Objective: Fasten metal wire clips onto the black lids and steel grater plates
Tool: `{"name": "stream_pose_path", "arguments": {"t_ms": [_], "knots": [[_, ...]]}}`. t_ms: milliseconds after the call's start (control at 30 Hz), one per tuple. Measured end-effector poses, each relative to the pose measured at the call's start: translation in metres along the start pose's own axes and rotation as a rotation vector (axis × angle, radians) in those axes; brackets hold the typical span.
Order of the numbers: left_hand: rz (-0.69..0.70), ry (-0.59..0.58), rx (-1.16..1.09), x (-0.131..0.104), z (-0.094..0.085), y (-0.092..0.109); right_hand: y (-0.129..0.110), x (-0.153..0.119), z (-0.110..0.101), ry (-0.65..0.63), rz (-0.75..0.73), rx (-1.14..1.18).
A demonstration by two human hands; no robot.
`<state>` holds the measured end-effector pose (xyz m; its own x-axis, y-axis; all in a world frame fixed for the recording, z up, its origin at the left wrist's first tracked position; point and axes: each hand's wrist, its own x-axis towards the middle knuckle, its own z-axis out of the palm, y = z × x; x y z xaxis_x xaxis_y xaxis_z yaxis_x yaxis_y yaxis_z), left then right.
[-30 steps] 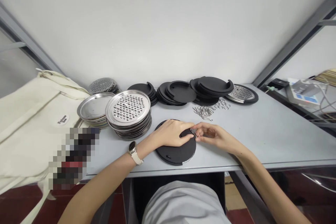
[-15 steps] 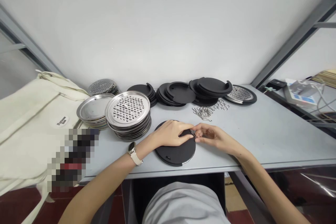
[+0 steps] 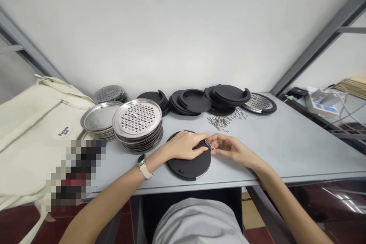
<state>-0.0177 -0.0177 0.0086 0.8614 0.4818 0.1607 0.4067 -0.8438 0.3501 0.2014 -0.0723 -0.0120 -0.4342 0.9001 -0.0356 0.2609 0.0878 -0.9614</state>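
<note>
A black disc (image 3: 191,167) is pressed flat on the table (image 3: 274,148) by the left hand (image 3: 183,145), by which much of its top is hidden. A small metal clip (image 3: 208,145) is pinched in the grip of the right hand (image 3: 233,150) at the disc's edge; whether it is also pinched by the left grip cannot be told. Beyond lie loose wire hooks (image 3: 219,122), metal rings (image 3: 239,114) and 3 piles of black holders (image 3: 197,103). The left side is crowded by 3 metal stacks (image 3: 137,118) and a cream bag (image 3: 25,122).

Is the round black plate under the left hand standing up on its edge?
No, the black plate lies flat on the table.
</note>
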Motion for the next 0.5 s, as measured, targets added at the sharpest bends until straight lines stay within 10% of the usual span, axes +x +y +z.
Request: {"name": "stream_pose_path", "arguments": {"t_ms": [500], "knots": [[-0.039,-0.004,0.032,0.0005,0.0002,0.0007,-0.0021,0.0007,-0.0001,0.029,0.000,-0.017]]}}
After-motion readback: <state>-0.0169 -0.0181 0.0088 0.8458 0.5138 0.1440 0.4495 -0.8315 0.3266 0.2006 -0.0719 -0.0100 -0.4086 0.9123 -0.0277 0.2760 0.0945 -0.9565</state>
